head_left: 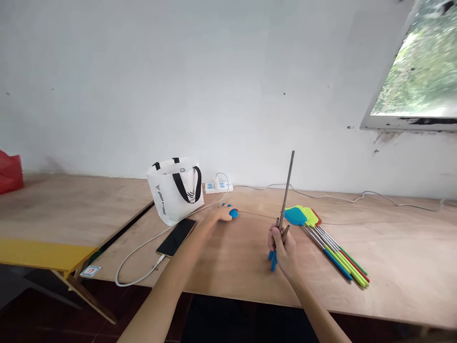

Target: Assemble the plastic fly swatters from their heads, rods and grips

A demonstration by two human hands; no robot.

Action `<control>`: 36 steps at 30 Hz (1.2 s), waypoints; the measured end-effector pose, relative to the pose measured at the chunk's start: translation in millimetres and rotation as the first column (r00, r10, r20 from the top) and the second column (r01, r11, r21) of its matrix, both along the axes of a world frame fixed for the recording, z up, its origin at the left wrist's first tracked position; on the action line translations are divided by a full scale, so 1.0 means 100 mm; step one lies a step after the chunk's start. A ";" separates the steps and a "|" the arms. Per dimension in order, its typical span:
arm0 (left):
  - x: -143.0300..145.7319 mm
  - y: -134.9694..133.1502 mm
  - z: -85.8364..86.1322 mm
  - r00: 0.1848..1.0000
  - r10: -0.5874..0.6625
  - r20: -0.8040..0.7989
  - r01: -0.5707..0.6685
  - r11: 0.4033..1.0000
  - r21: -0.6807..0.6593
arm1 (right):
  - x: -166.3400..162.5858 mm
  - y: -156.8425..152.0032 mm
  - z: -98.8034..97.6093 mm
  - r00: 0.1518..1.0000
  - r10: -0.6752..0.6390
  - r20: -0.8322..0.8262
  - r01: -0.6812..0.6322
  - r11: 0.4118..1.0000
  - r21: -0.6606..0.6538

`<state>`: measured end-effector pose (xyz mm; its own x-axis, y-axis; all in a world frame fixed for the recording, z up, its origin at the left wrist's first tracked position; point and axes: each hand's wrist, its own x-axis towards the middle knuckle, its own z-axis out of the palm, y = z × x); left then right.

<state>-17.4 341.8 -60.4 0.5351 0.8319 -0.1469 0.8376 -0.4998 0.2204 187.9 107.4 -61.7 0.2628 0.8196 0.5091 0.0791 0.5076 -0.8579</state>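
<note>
My right hand (283, 247) is closed around a metal rod (286, 190) with blue grips (273, 259). The rod points up, and the blue ends stick out below my fist. My left hand (222, 213) reaches forward across the wooden table (392, 238) and rests on a small blue object (233, 212), fingers curled over it. Just right of my right hand lie several fly swatters (321, 238) with blue, green, yellow and red heads, metal shafts and coloured handles.
A white tote bag (175, 190) with black straps stands at the back left. A black phone (176, 237) lies beside it on a white cable (135, 257). A power strip (218, 186) sits by the wall. Another table (53, 214) adjoins on the left, with a red bag (10, 171).
</note>
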 end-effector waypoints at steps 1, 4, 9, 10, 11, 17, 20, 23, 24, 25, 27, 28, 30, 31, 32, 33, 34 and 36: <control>0.02 0.01 0.00 1.000 0.009 0.004 -0.009 1.000 0.017 | 0.00 0.01 -0.01 1.000 0.009 0.008 -0.009 1.000 -0.004; 0.06 0.05 0.03 0.996 0.061 0.061 -0.066 0.994 0.086 | -0.02 0.02 -0.04 0.999 0.031 0.016 -0.031 0.999 -0.011; 0.01 -0.05 0.10 0.972 0.167 0.167 -0.180 0.981 0.069 | -0.03 0.02 -0.04 0.999 0.031 0.022 -0.031 0.999 -0.010; 0.00 -0.10 0.11 0.966 0.173 0.190 -0.188 0.980 0.062 | -0.03 0.02 -0.05 0.999 0.029 0.025 -0.029 1.000 -0.009; 0.00 -0.15 0.14 0.960 0.173 0.219 -0.190 0.980 0.062 | -0.02 0.01 -0.05 0.999 0.027 0.025 -0.027 1.000 -0.008; 0.31 -0.56 0.66 0.876 0.051 0.480 -0.128 0.983 0.130 | 0.01 0.01 -0.12 1.000 0.013 0.026 -0.012 1.000 -0.019; 0.61 -0.93 1.24 0.581 -0.167 0.796 0.040 0.984 0.176 | -0.01 0.01 -0.11 0.998 0.018 0.052 -0.017 1.000 -0.017; 0.86 -1.39 1.81 0.152 -0.284 0.947 0.417 0.887 0.199 | -0.04 -0.01 -0.06 0.996 0.022 0.089 -0.020 1.000 -0.021; 0.93 -1.52 1.96 0.114 -0.277 0.954 0.483 0.854 0.191 | -0.05 -0.02 -0.05 0.995 0.020 0.097 -0.018 1.000 -0.021; 0.99 -1.63 2.06 0.098 -0.254 0.962 0.505 0.846 0.172 | -0.05 -0.03 -0.04 0.995 0.018 0.101 -0.016 1.000 -0.020; 1.10 -1.76 2.12 0.063 -0.193 0.979 0.513 0.848 0.134 | -0.05 -0.05 -0.03 0.995 0.017 0.098 -0.015 1.000 -0.020; 1.15 -1.79 2.10 0.048 -0.168 0.985 0.508 0.853 0.121 | -0.05 -0.06 -0.04 0.995 0.017 0.093 -0.015 1.000 -0.024; 1.23 -1.81 1.94 0.033 -0.135 0.990 0.497 0.862 0.101 | -0.03 -0.07 -0.05 0.997 0.025 0.075 -0.023 0.999 -0.032; 1.27 -1.81 1.83 0.047 -0.130 0.990 0.496 0.864 0.090 | -0.02 -0.07 -0.06 0.998 0.028 0.060 -0.026 0.999 -0.033; 1.29 -1.81 1.72 0.077 -0.128 0.989 0.497 0.865 0.073 | 0.00 -0.07 -0.06 0.999 0.023 0.044 -0.022 0.999 -0.027; 1.31 -1.82 1.60 0.118 -0.129 0.985 0.505 0.861 0.052 | 0.01 -0.07 -0.06 0.999 0.015 0.030 -0.014 1.000 -0.017; 1.32 -1.83 1.49 0.169 -0.140 0.976 0.522 0.852 0.032 | 0.03 -0.07 -0.05 1.000 0.004 0.023 -0.003 1.000 -0.006; 1.32 -1.86 1.30 0.227 -0.141 0.964 0.533 0.846 -0.002 | 0.05 -0.07 -0.04 0.999 -0.020 0.035 0.020 1.000 0.005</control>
